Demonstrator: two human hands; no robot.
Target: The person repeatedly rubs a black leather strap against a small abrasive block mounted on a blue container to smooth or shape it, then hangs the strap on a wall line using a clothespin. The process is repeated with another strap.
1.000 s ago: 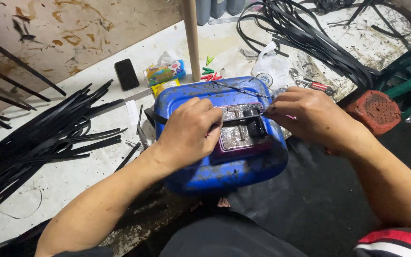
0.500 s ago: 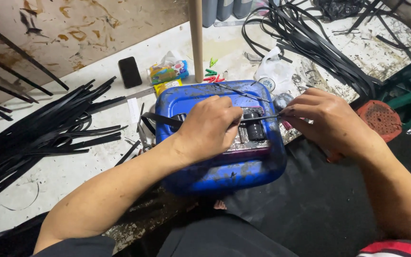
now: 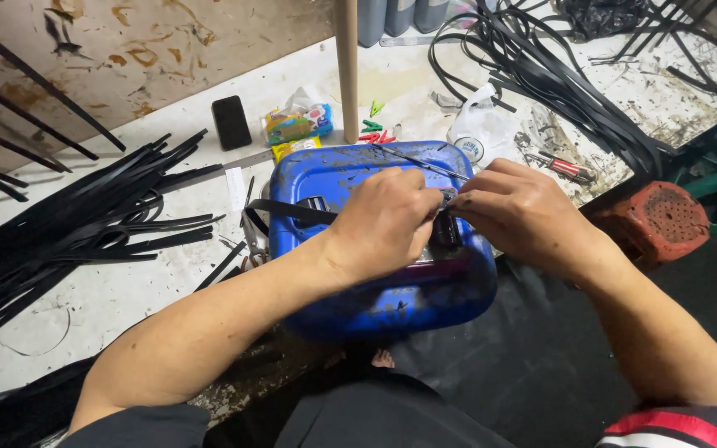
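Dusty floor, blue jerrycan [image 3: 350, 290] under both hands [image 3: 450, 220].

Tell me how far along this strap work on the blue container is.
Done: one flat black strap already lies across the blue plastic jerrycan, its end trailing left. In hand: the left hand and right hand meet over a small dark fitting on top, fingers pinched together; what they grip is hidden. Left: a large pile of loose black strips lies on the white floor.
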